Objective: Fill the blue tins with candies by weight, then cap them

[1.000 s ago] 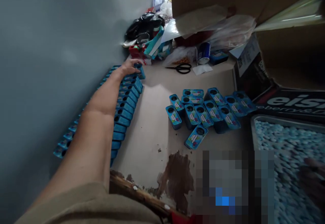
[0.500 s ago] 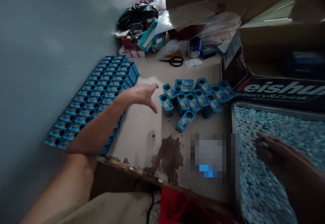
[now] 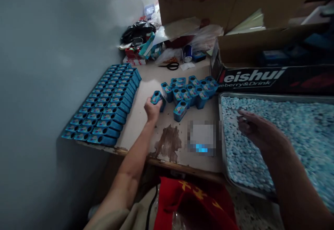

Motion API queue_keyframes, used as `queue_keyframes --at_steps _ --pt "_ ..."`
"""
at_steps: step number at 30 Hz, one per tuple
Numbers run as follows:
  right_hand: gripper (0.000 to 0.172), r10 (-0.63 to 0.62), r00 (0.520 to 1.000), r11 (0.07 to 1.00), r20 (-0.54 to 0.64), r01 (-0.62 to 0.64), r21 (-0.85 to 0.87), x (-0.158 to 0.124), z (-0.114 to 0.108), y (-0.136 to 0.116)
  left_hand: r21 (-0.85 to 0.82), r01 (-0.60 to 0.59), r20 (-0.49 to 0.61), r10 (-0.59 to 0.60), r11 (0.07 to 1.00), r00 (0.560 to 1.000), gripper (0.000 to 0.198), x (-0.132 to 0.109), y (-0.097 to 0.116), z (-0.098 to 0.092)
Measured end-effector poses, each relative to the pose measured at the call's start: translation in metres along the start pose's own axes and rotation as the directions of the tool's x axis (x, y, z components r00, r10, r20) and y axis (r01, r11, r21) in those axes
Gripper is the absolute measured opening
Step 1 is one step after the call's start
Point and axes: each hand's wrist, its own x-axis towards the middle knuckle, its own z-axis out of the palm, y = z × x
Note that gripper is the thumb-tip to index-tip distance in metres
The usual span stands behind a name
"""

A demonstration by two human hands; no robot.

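Note:
My left hand (image 3: pixel 152 111) is closed round a small blue box (image 3: pixel 157 97) with a printed label and a dark round opening on top. That box stands at the near left of a loose group of similar blue boxes (image 3: pixel 191 90). Over the left part of a metal tray (image 3: pixel 221 118), my right hand (image 3: pixel 252 127) hovers with its fingers curled together. Small pale-blue and white tablets (image 3: pixel 263 169) fill the tray. Whatever the right fingers hold is too small and shaded to make out.
Tight rows of blue boxes (image 3: pixel 104 105) stand along the wall at left. Scissors (image 3: pixel 171 66), a dark blue can (image 3: pixel 187 53) and plastic bags lie at the back. An open carton (image 3: pixel 250 79) borders the tray. A pixelated patch covers part of the table.
My left hand has gone from reaching with spread fingers to gripping a blue box. My right hand stays over the tray. The camera view has shifted right.

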Motion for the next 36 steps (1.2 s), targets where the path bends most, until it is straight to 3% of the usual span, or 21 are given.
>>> queue_keyframes --at_steps 3,4,5,6,8,10,12,15,18,23,26,28,30,33,36 --pt "0.024 -0.012 1.000 0.992 -0.024 0.015 0.122 -0.002 -0.001 -0.006 -0.118 -0.096 0.045 0.101 0.988 0.994 0.045 -0.009 0.007 -0.051" --pt "0.023 -0.024 0.999 0.989 -0.025 0.027 0.145 -0.001 -0.002 -0.007 -0.175 -0.132 0.104 0.151 0.976 0.983 0.048 -0.017 0.012 -0.065" --pt "0.023 -0.035 0.999 0.986 -0.022 0.038 0.162 0.000 -0.002 -0.007 -0.217 -0.170 0.215 0.217 0.961 0.952 0.051 -0.027 0.019 -0.076" --pt "0.023 -0.042 0.999 0.983 -0.029 0.046 0.176 0.003 -0.002 -0.007 -0.246 -0.203 0.350 0.282 0.948 0.893 0.054 -0.039 0.027 -0.082" --pt "0.021 -0.045 0.997 0.981 -0.069 0.058 0.187 0.009 -0.004 -0.006 -0.327 -0.245 0.564 0.396 0.913 0.724 0.058 -0.069 0.044 -0.080" --pt "0.019 -0.040 0.994 0.983 -0.098 0.056 0.174 0.015 -0.008 -0.004 -0.396 -0.257 0.669 0.468 0.882 0.577 0.055 -0.099 0.057 -0.058" --pt "0.016 -0.036 0.995 0.987 -0.098 0.051 0.153 0.019 -0.013 -0.002 -0.416 -0.271 0.693 0.496 0.868 0.523 0.049 -0.122 0.062 -0.026" --pt "0.014 -0.028 0.996 0.983 -0.083 0.042 0.178 0.025 -0.020 0.001 -0.386 -0.302 0.672 0.490 0.872 0.556 0.048 -0.133 0.057 0.019" --pt "0.012 -0.004 0.993 0.963 -0.115 0.035 0.267 0.030 -0.022 0.005 -0.348 -0.333 0.674 0.481 0.876 0.561 0.051 -0.130 0.046 0.039" --pt "0.032 0.072 0.974 0.949 -0.214 0.000 0.317 0.030 -0.012 0.012 -0.368 -0.383 0.673 0.527 0.847 0.519 0.061 -0.126 0.042 0.036" --pt "0.035 0.080 0.972 0.958 -0.220 -0.014 0.288 0.027 -0.008 0.011 -0.413 -0.473 0.629 0.619 0.779 0.471 0.072 -0.124 0.045 0.023" --pt "0.031 0.062 0.968 0.963 -0.241 0.005 0.271 0.025 -0.007 0.009 -0.426 -0.544 0.578 0.680 0.723 0.451 0.066 -0.122 0.045 0.008" --pt "0.026 0.045 0.963 0.964 -0.266 0.028 0.263 0.024 -0.007 0.008 -0.397 -0.600 0.509 0.711 0.694 0.485 0.050 -0.121 0.042 -0.010" --pt "0.019 0.034 0.969 0.974 -0.245 0.023 0.224 0.023 -0.006 0.008 -0.278 -0.624 0.417 0.677 0.730 0.606 0.029 -0.118 0.029 -0.037" --pt "0.015 0.044 0.983 0.991 -0.179 -0.021 0.129 0.021 -0.005 0.008 -0.153 -0.575 0.381 0.585 0.803 0.716 0.018 -0.109 0.008 -0.056"
